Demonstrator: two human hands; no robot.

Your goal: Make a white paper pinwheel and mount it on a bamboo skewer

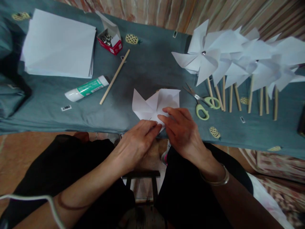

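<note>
A white paper pinwheel (145,106), cut and partly folded, lies at the table's front edge under both hands. My left hand (140,136) is closed on the paper's near edge, thumb and fingers together. Over the paper's right part, my right hand (179,130) has its fingers curved and apart, the fingertips touching the sheet near its middle. The near corner of the paper is partly hidden by the hands. Scissors with light green handles (201,103) lie just right of the paper. A thin wooden stick (114,76) rests to the left.
A stack of white paper (59,44) lies at the back left. Near it are a red box of metal pins (110,39) and a white and green glue tube (87,88). Several finished pinwheels (228,54) on sticks lie overlapping at the right. A blue-green cloth (147,57) covers the table.
</note>
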